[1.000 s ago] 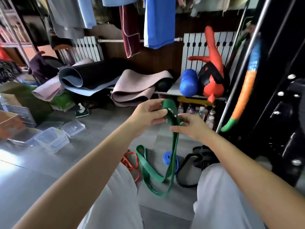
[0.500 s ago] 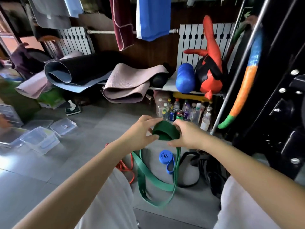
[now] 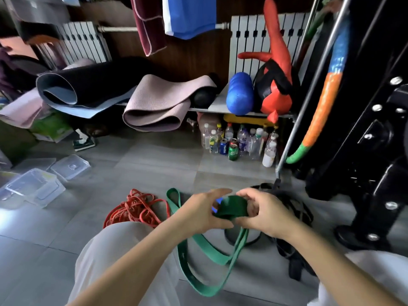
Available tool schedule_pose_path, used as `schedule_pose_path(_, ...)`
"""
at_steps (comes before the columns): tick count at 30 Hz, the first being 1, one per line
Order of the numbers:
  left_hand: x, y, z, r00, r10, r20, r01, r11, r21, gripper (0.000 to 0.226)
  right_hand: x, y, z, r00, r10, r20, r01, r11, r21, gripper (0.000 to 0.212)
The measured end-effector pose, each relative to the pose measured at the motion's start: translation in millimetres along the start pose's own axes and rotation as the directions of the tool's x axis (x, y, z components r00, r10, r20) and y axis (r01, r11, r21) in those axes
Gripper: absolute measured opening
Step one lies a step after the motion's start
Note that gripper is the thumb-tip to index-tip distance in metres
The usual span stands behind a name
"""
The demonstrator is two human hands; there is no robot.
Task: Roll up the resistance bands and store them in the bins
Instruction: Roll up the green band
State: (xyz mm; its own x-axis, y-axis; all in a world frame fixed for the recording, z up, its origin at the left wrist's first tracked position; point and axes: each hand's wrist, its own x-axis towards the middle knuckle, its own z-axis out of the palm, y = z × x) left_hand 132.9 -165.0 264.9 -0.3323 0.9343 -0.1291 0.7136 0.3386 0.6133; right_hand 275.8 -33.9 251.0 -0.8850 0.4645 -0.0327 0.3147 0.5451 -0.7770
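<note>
Fingers of left hand (image 3: 199, 214) and right hand (image 3: 263, 214) clamp the flat green rubber resistance band (image 3: 231, 209), partly coiled, its loose loops trailing near.

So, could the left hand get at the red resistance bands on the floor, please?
Probably yes: the red resistance bands lie uncovered just beside the left hand, nothing between. But it grips the green resistance band with the right hand, so must let go first.

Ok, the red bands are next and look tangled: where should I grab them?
On the red bands, probably the loop arching up at the pile's far edge, coming from above: it stands free of the tangle, while the near side is hidden behind your knee.
</note>
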Motion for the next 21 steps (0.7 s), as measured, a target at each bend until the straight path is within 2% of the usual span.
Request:
schedule_pose_path(5,5,0,6,1.000,-0.001,0.003,0.001,0.990,-0.142,0.052,-7,8,-1,0.999,-0.022,-0.047,0.025,0.998,0.054,0.051)
schedule_pose_path(10,6,8,12,1.000,0.027,-0.006,-0.027,0.999,-0.022,0.052,-5,12,-4,1.000,-0.013,-0.023,0.013,1.000,0.015,0.044)
schedule_pose_path(13,5,10,18,0.998,0.053,-0.038,-0.054,0.998,-0.029,0.053,-4,15,1,0.998,-0.021,-0.053,0.022,0.999,0.032,0.048)
schedule_pose_path(17,3,5,15,0.997,-0.009,-0.081,-0.002,0.992,-0.123,0.042,-2,18,8,0.999,-0.011,-0.040,0.013,0.998,0.057,0.048)
schedule_pose_path(21,-3,4,11,0.996,-0.073,-0.055,0.049,0.935,-0.350,0.039,0,20,9,0.999,-0.039,0.028,0.038,0.999,0.038,0.049)
